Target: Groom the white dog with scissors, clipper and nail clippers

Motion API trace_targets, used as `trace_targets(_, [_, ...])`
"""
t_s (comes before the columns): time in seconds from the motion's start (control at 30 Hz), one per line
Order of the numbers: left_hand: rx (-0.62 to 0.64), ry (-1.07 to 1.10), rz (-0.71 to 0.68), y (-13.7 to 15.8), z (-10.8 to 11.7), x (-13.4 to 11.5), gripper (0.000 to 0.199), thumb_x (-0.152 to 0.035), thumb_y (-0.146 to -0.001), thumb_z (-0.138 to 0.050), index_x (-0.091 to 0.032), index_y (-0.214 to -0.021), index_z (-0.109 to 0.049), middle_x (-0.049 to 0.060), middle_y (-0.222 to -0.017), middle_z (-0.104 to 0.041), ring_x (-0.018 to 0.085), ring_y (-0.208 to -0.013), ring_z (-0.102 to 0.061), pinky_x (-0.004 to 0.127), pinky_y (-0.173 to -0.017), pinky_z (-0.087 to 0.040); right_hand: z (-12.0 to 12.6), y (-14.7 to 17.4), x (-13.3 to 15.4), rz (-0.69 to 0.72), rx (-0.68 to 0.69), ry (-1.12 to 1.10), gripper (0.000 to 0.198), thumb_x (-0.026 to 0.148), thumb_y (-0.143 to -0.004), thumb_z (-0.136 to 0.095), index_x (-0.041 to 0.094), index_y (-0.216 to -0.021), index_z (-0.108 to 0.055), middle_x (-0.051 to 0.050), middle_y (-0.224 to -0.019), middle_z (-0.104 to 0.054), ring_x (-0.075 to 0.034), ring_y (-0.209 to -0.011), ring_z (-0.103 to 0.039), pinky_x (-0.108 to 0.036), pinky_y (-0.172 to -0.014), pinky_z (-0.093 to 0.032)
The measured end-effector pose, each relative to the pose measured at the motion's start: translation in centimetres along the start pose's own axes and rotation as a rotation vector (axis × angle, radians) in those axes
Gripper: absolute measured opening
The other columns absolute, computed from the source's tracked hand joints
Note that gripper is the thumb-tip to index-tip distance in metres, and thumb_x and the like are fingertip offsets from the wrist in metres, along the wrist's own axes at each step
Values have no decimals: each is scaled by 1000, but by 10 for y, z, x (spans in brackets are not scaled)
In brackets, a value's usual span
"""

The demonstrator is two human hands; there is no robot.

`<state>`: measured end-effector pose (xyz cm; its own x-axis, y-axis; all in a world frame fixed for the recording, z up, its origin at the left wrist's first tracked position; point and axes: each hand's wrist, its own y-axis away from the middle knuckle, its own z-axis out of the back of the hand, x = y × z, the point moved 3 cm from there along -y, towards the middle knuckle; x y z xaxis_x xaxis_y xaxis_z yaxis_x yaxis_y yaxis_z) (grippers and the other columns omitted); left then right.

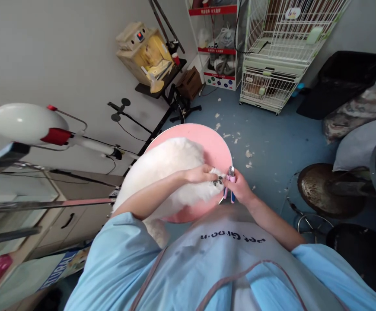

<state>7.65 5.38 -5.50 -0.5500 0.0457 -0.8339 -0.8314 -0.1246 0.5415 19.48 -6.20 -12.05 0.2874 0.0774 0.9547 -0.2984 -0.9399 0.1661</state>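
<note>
A fluffy white dog (162, 168) lies on a round pink table (214, 140) in front of me. My left hand (201, 173) is closed around one of its paws (218, 180), whose dark pads face up toward me. In my right hand (240, 186) is a nail clipper (230, 183) with pink handles, blue on the inner side, its metal head pointing away from me. The fingertips of my right hand are right beside the paw, and I cannot tell whether they touch it. The dog's head is not clearly visible.
Tufts of white fur (249, 153) lie on the blue floor beyond the table. A white dryer (29, 123) on an arm stands at left. White wire cages (272, 65), a shelf (220, 52) and a black bin (343, 82) are behind. A round stool base (317, 190) stands at right.
</note>
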Motion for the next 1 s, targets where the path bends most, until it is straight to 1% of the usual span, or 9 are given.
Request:
trace_targets(0.2, [-167,-17,-115,1,-7,-1,24,-36,-85,-62,-13,-88,-58,1,-78,-61,9,-69,-54,20,-62,-44,5,2,13,-74,125,31,35,44,-68,-74,23,-79,-49,7,-66,-46,-10,-57,-45,-23,-52,-40])
trace_targets(0.33, [-167,-70,-215,2,-11,-5,23,-35,-83,-61,-13,-81,-55,-2,-71,-54,7,-63,-48,19,-58,-41,7,-7,34,10,48,33,35,44,-70,-71,23,-90,-51,7,-70,-52,-10,-58,-47,-24,-55,-41])
trace_targets(0.4, [-154,-84,-243,2,-13,-6,23,-35,-82,-61,-14,-79,-53,-3,-69,-51,7,-61,-46,19,-57,-40,4,-15,40,49,53,86,33,41,-70,-70,23,-90,-52,7,-70,-53,-11,-59,-48,-24,-57,-42])
trace_targets(0.53, [-192,-96,-242,7,-12,-8,22,-35,-83,-57,-14,-79,-52,-2,-70,-53,8,-63,-48,20,-59,-41,7,-23,48,191,28,446,16,30,-76,-58,20,-89,-62,2,-73,-62,-15,-66,-56,-27,-64,-44])
trace_targets(0.6, [-221,-110,-237,9,-11,-9,22,-35,-83,-56,-14,-78,-52,-2,-70,-53,8,-63,-48,20,-60,-41,10,-19,55,350,66,721,22,21,-79,-54,20,-97,-68,-3,-85,-70,-18,-78,-62,-29,-74,-46])
trace_targets(0.67, [-228,-117,-258,11,-10,-12,21,-34,-83,-56,-15,-77,-52,-2,-68,-52,7,-61,-46,20,-59,-41,11,-13,62,499,183,978,32,14,-80,-54,21,-106,-71,-7,-98,-74,-20,-89,-64,-30,-82,-46])
trace_targets(0.73, [-221,-119,-286,11,-10,-14,19,-33,-82,-55,-15,-76,-51,-3,-66,-50,7,-59,-43,19,-57,-39,12,-8,67,579,280,1147,39,11,-79,-55,21,-113,-72,-7,-103,-75,-21,-92,-64,-31,-85,-45])
trace_targets(0.83, [-210,-125,-305,11,-10,-17,17,-31,-81,-54,-15,-77,-52,-3,-66,-49,6,-59,-43,19,-56,-39,12,-7,72,614,320,1236,44,10,-79,-56,21,-119,-71,-8,-107,-75,-21,-92,-65,-31,-85,-45])
trace_targets(1.0, [-191,-154,-344,12,-12,-21,16,-29,-81,-53,-14,-77,-53,-3,-67,-49,6,-60,-43,18,-56,-38,9,-10,72,643,359,1191,46,9,-80,-54,17,-122,-70,-10,-111,-74,-22,-96,-66,-32,-88,-48])
